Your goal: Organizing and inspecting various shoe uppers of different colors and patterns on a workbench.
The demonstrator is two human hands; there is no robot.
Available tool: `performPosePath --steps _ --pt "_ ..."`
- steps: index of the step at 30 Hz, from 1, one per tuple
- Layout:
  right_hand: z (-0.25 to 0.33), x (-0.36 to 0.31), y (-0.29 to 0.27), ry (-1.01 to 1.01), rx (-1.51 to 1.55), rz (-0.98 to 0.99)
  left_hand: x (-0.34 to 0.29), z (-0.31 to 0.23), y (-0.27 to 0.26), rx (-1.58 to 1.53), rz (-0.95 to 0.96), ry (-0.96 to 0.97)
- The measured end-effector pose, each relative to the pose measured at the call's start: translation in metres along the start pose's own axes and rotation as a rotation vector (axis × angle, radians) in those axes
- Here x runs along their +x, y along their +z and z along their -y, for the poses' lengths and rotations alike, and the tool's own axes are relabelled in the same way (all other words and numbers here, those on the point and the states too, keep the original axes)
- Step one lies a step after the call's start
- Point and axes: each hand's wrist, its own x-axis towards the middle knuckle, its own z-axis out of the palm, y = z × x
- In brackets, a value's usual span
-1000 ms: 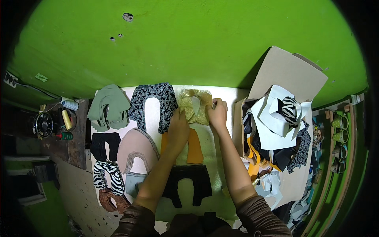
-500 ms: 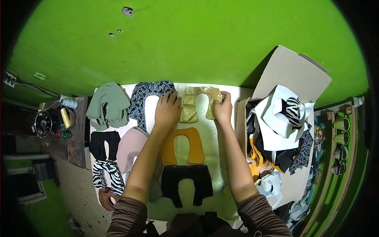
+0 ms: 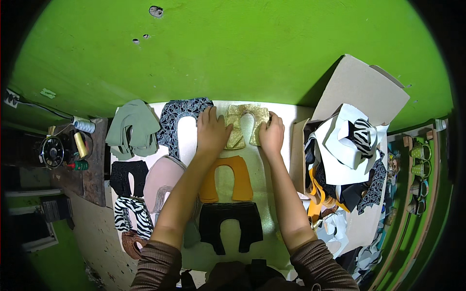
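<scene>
Two hands flat on the gold piece (image 3: 245,123) at the desk's (image 3: 272,228) far edge: left hand (image 3: 211,132) open beside its left leg, right hand (image 3: 272,136) pressing its right leg, neither grasping. Orange piece (image 3: 228,178) lies just below. Cardboard box (image 3: 359,97) at right brims with cut pieces; bare desk between them.

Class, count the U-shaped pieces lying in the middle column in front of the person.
3: the gold piece farthest away, under both hands, the orange piece in the middle, and the black piece nearest. Others may lie hidden beneath them.
</scene>
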Motion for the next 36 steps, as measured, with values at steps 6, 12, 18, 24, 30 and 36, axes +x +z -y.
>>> performPosePath --steps 6,12,18,24,30,36 --pt "0.003 -0.006 -0.001 0.022 -0.104 0.039 0.01 -0.019 0.013 0.059 0.031 -0.196" --pt "0.009 -0.006 -0.005 -0.017 -0.03 0.028 0.018 -0.02 0.018 0.0 0.024 -0.284" --pt "0.011 0.005 -0.001 -0.037 0.043 0.035 0.015 -0.007 0.011 -0.03 -0.182 -0.287" --pt "0.015 0.005 -0.001 0.028 0.0 0.038 0.016 -0.012 0.011 0.097 -0.129 -0.321" --pt "0.012 0.011 -0.012 -0.133 0.325 0.116 0.03 -0.011 0.007 -0.333 -0.224 -0.018" --pt "0.021 0.012 -0.034 -0.171 0.479 0.219 0.054 0.005 -0.021 -0.468 0.143 0.255"
